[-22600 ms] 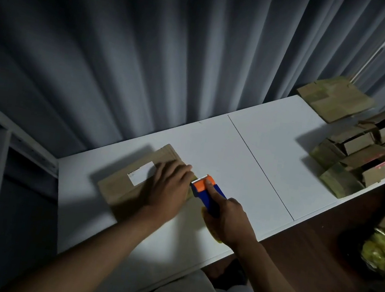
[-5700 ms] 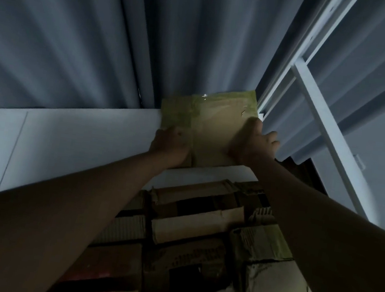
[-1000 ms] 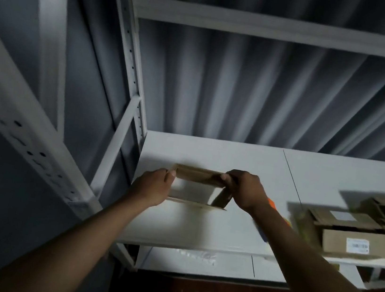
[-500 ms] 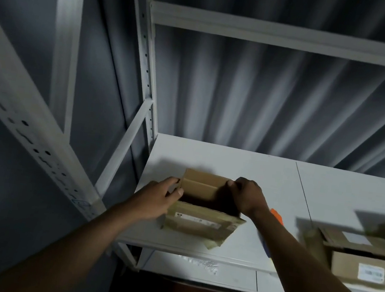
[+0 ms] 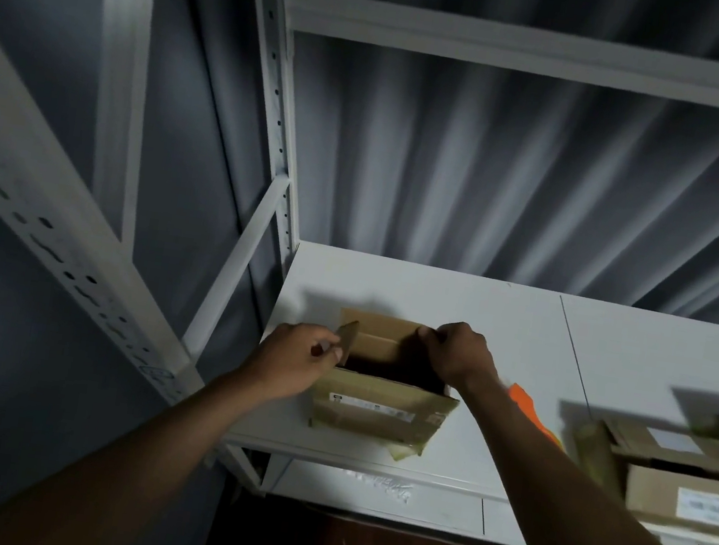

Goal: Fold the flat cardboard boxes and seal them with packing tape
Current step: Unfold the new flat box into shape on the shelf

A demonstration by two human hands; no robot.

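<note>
A brown cardboard box [image 5: 380, 409] with a white label stands open on the white worktop [image 5: 503, 320], near its front-left corner. The left hand [image 5: 299, 361] pinches its left flap, the right hand [image 5: 459, 353] its right flap. Bare worktop lies beyond both grips.

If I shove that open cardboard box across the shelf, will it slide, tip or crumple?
The open cardboard box looks empty inside, so it is probably light and would slide easily on the smooth white shelf. Its unsealed flaps, held by the left hand and right hand, suggest the walls may skew rather than stay square.
</note>
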